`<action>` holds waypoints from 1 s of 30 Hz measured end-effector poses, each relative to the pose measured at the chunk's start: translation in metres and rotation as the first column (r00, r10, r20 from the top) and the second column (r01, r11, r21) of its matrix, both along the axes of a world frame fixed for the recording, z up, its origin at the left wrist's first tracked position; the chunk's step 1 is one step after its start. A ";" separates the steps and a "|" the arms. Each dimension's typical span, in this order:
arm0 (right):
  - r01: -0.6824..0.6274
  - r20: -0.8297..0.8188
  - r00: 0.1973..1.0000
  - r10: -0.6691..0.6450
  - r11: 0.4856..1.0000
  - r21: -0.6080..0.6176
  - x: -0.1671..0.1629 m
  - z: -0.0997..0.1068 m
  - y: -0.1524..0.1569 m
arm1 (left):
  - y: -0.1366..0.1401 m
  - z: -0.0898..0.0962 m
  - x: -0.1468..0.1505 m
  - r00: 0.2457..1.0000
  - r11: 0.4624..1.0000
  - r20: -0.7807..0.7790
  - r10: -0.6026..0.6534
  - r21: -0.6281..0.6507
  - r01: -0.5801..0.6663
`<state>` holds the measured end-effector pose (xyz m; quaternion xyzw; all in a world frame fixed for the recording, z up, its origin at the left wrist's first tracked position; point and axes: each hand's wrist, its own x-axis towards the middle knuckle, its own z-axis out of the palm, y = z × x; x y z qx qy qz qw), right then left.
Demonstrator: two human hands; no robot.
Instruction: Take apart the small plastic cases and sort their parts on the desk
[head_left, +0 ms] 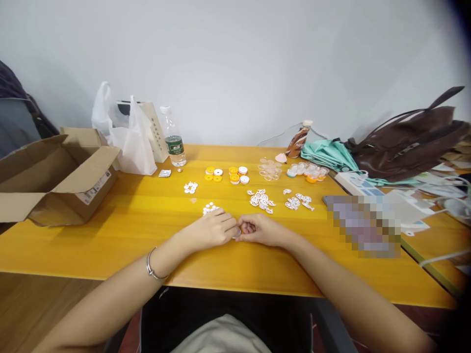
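My left hand (215, 228), closed and resting low over the table, covers most of a small pale, round-edged piece (236, 233). My right hand (263, 229) meets it from the right with curled fingers, its fingertips pinching the same piece, whose exact kind is hidden. Just behind my left hand lies a cluster of small white round pieces (210, 208), partly covered by it. White cut-out plastic parts (261, 199) form a pile beyond my right hand, with another pile (294, 202) farther right.
Yellow and white round discs (217, 172), clear rings (270, 169) and clear-topped round cases (311, 170) stand farther back. An open carton (84, 196), a white plastic bag (132, 147) and a water bottle (174, 142) are left; a drink bottle (299, 139) and brown bag (412, 142) right.
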<state>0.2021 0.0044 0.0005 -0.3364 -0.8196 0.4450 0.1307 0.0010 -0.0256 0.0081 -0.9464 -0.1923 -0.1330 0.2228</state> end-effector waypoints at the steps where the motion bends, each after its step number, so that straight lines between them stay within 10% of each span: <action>1: 0.000 0.000 1.000 0.000 1.000 0.005 0.000 0.000 0.000 | 0.000 0.000 0.000 1.000 1.000 0.005 -0.003 0.002 0.003; 15: -0.009 0.002 1.000 0.009 1.000 0.027 0.001 -0.003 -0.001 | 0.015 0.004 -0.013 0.957 0.946 0.256 0.134 -0.321 -0.046; 24: 0.000 0.007 1.000 0.000 0.999 0.043 0.002 -0.005 0.000 | 0.050 0.014 -0.089 0.687 0.602 0.073 0.723 -0.554 -0.575; 30: 0.012 -0.042 0.999 -0.011 1.000 0.015 0.002 -0.005 -0.003 | 0.050 0.009 -0.087 0.682 0.574 0.017 0.732 -0.556 -0.602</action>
